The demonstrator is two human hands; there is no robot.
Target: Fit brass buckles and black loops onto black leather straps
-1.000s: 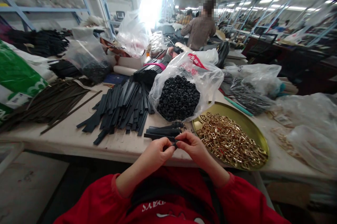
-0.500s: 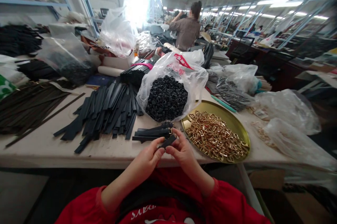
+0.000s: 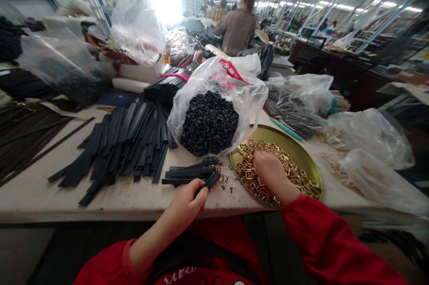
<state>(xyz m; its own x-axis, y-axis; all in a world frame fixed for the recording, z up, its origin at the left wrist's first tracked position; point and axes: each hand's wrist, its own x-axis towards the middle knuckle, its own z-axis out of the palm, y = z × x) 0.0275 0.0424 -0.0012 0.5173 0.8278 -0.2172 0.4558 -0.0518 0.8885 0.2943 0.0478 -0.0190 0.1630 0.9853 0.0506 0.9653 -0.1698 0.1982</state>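
Note:
My left hand [image 3: 191, 199] pinches a short black strap [image 3: 212, 181] between thumb and fingers, just above the table edge. On the brass-coloured round tray [image 3: 310, 160], my right hand [image 3: 271, 173] reaches into a heap of small gold metal buckles [image 3: 250, 171]. Its fingers are curled down, and the fingertips are hidden, so what they grip cannot be seen. Beyond my left hand lies a small stack of black straps [image 3: 191, 170], with gold metal at their right ends. A clear plastic bag [image 3: 174, 119] full of small black loops [image 3: 211, 122] stands behind the stack.
Loose black strips [image 3: 127, 137] are fanned out on the left of the white table [image 3: 140, 200]. A turquoise pen-like tool [image 3: 284, 128] lies behind the tray. More plastic bags [image 3: 372, 137] sit at the right. A person [image 3: 239, 26] stands farther back.
My right hand has left the strap and moved right into the buckles on the tray. The strap stays in my left hand. The view has shifted slightly.

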